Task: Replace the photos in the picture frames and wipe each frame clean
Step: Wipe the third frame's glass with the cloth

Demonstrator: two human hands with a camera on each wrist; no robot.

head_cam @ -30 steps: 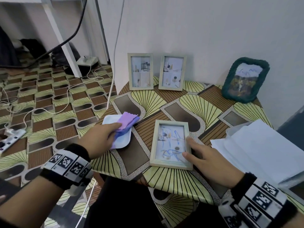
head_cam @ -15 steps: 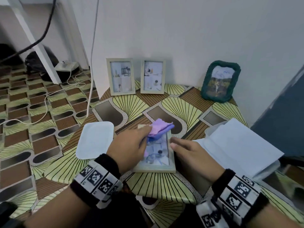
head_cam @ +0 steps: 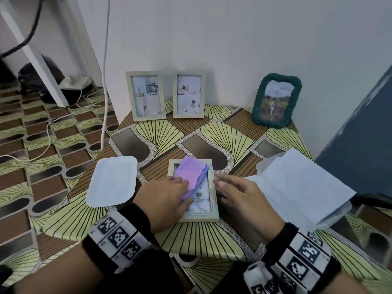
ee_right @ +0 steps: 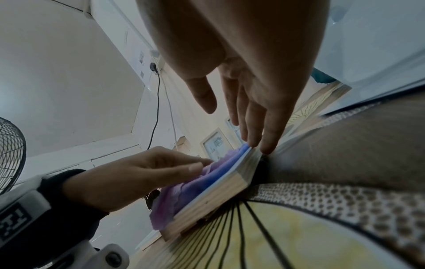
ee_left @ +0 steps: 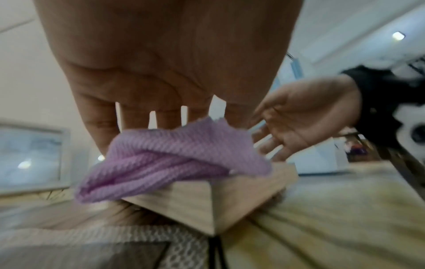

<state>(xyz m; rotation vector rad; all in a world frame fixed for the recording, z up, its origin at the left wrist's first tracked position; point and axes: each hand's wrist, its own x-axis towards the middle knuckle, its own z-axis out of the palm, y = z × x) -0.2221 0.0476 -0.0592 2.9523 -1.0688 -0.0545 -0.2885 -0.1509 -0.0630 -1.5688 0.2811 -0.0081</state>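
Pressed cloth (head_cam: 189, 176) flat on frame (head_cam: 199, 218) with straight-fingered left grip (head_cam: 165, 202) | steadied frame's right edge with open right grip (head_cam: 241, 200) | frame's length straight ahead of left grip

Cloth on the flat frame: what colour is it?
The cloth is lilac, bluer along one folded edge; best seen in the head view.

You face a plain white wall (head_cam: 233, 39) behind a small table (head_cam: 222, 141) covered in a green-and-brown fan pattern. The floor (head_cam: 42, 149) has the same pattern. A white cable (head_cam: 105, 92) hangs down the wall. A white post (head_cam: 34, 54) slants at your left, and a ceiling light (ee_left: 398, 35) glows overhead.
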